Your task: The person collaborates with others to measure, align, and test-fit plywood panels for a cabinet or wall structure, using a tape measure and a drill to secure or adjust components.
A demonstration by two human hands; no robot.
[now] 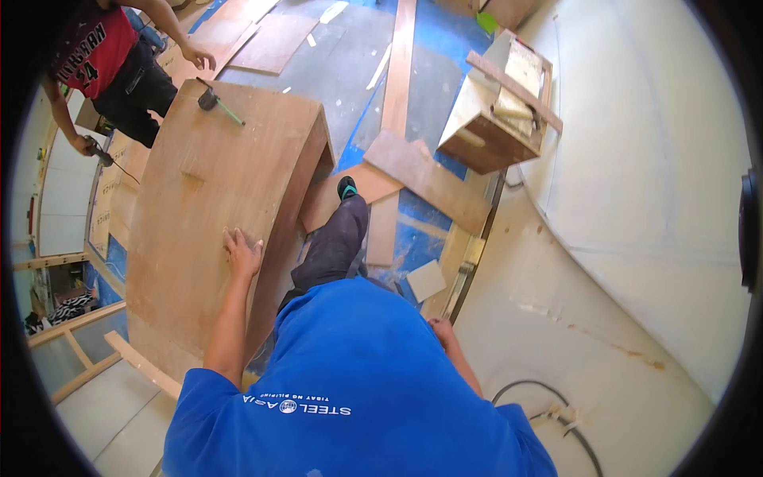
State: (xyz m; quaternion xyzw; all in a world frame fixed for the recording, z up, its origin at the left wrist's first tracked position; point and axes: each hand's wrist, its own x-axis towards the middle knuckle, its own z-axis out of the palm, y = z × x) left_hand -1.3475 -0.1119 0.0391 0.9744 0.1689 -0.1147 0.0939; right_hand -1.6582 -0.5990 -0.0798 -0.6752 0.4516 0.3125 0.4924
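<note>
The wooden box [211, 183] stands at the left of the person, long and broad-topped, with a hollow showing at its far right corner; the person's left grip [243, 253] lies on the top near the right edge, released, fingers spread and pressed to the wood; the right grip [439, 326] is at the person's right side, partly hidden by the blue shirt [350, 358], and it cannot be told whether it grasps anything; a tape measure [208, 100] rests on the far end of the box, its green blade [231, 116] drawn out a little; at the far left a co-worker [91, 48] in a red top stands just beside the box, one hand lowered with a dark tool [101, 153] in it, the other hand free above the box's far end; the person's shoe [347, 188] is on a board [318, 202] to the right of the box; other boards [429, 179] lie on the blue floor sheet [367, 131] beyond and to the right, near a small pale square [427, 281]; at the far right, by the white wall [636, 159], stands a smaller box [489, 143] with a strip [509, 82] across it.
</note>
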